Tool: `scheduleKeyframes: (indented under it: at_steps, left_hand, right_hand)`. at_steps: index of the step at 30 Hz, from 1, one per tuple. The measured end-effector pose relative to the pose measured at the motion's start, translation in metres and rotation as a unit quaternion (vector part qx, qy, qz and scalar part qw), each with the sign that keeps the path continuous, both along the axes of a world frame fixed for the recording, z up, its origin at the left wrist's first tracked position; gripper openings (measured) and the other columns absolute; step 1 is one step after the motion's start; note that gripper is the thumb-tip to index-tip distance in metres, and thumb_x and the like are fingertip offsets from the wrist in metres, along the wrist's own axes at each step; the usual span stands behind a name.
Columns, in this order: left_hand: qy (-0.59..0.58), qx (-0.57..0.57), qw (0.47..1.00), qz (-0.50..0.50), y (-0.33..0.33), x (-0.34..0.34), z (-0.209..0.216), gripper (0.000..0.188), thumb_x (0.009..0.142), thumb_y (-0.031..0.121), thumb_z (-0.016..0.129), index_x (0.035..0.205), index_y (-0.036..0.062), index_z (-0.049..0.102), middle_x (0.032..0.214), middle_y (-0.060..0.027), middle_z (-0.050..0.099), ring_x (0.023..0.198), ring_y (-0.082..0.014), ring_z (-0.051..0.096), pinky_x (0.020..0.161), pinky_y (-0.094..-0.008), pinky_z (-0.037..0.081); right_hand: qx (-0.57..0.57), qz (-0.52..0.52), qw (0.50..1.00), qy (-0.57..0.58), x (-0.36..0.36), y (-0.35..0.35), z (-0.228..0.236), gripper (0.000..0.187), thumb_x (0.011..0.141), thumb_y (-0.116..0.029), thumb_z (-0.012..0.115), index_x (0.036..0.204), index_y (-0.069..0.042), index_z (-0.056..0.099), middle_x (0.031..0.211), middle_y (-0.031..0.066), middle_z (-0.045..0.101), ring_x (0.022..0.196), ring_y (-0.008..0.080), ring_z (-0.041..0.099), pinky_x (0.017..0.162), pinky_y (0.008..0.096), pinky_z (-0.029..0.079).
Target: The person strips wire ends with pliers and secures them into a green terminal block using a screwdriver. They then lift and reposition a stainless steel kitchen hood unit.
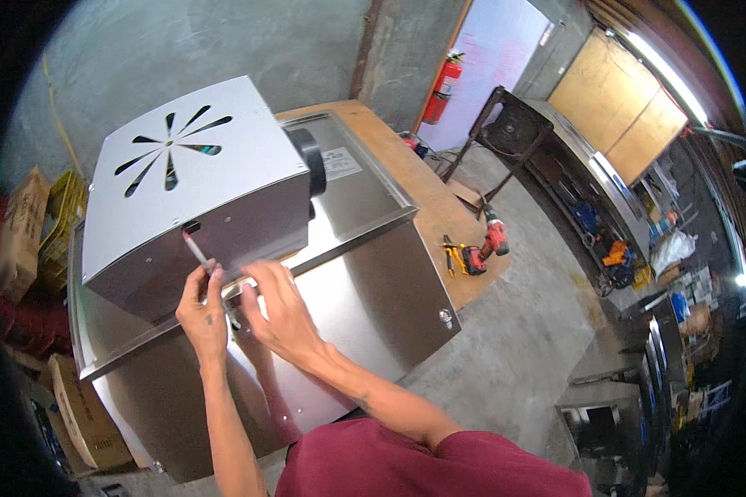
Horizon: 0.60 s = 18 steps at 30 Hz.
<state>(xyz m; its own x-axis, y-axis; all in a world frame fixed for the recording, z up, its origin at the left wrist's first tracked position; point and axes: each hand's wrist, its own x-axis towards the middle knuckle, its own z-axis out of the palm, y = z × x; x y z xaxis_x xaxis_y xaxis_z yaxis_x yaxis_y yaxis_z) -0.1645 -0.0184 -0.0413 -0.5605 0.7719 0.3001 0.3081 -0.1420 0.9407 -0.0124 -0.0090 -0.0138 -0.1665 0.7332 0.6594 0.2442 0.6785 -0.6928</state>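
Note:
My left hand (203, 311) grips a thin white-and-red marker (197, 251) with its tip at a small slot in the side of a stainless steel housing (224, 178) that has a star-shaped vent cut in its top. My right hand (278, 311) rests beside the left one on a shiny steel rail (348, 240), fingers spread, with a small bright metal piece (242, 289) under its fingertips. The housing sits on a large stainless steel cabinet (373, 306) lying on a wooden workbench (427, 199).
A red cordless drill (493, 236) and yellow-handled pliers (449, 253) lie on the bench's right edge. Cardboard boxes (79, 410) stand at left. A red fire extinguisher (446, 83) hangs by the doorway. A steel counter with tools (593, 190) runs along the right over concrete floor.

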Motion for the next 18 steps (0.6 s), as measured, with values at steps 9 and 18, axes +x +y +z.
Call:
scheduleKeyframes:
  at_steps: [9, 18]
  left_hand:
    - [0.05, -0.13, 0.99, -0.015, -0.124, -0.014, 0.022, 0.059, 0.105, 0.031, 0.075, 0.15, -0.0009, 0.057, 0.143, -0.0232, 0.065, 0.133, -0.0333, 0.064, 0.115, -0.0474, 0.051]
    - [-0.432, -0.25, 0.769, 0.399, -0.393, -0.037, -0.233, 0.056, 0.114, 0.055, 0.045, 0.137, 0.0047, 0.051, 0.117, -0.0096, 0.061, 0.097, -0.0231, 0.061, 0.085, -0.0417, 0.053]
  right_hand:
    - [-0.339, -0.358, 0.862, 0.118, 0.246, -0.178, -0.259, 0.016, 0.098, -0.002, 0.049, 0.112, -0.008, 0.053, 0.097, 0.0047, 0.056, 0.085, 0.0199, 0.057, 0.078, 0.0327, 0.053]
    - [-0.643, -0.179, 0.512, 0.541, 0.238, -0.156, -0.341, 0.069, 0.106, -0.059, 0.05, 0.152, -0.007, 0.055, 0.148, 0.0142, 0.06, 0.128, 0.0362, 0.061, 0.104, 0.0606, 0.054]
